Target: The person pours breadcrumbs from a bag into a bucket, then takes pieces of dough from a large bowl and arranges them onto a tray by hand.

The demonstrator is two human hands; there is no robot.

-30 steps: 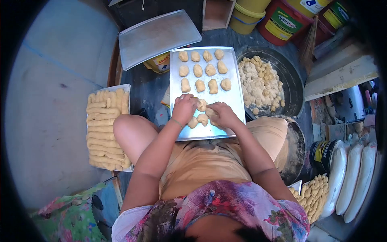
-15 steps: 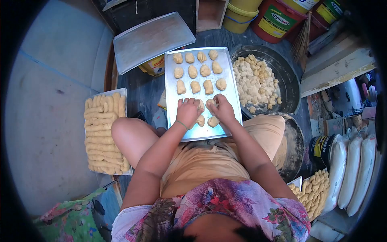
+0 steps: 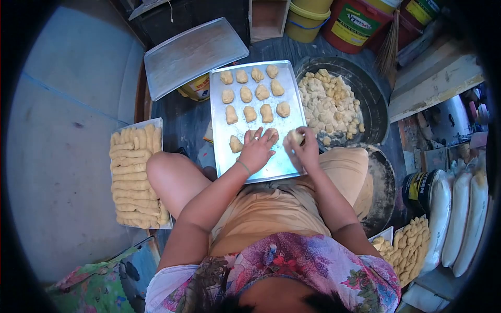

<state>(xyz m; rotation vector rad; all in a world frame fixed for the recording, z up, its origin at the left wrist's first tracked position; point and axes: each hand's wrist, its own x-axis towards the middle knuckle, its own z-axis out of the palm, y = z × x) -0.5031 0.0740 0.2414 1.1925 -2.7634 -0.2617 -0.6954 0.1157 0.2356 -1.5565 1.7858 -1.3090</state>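
A metal baking tray rests on my lap, bearing rows of dough pieces. My left hand lies over the fourth row with its fingers spread, partly covering dough pieces beneath the fingertips. Just left of those fingers sits an uncovered dough piece. Near the tray's right edge, my right hand has its fingers closed on a pale dough ball; the hand is slightly blurred.
To the right stands a dark round basin with floury dough lumps. Another tray lies beyond mine. Rolled dough strips fill a tray at left, and shaped dough sits at lower right. Buckets stand at the back.
Both hands have shifted right. My left hand has spread its fingers, uncovering a dough piece at left. The two dough pieces near the tray's front are no longer visible there.
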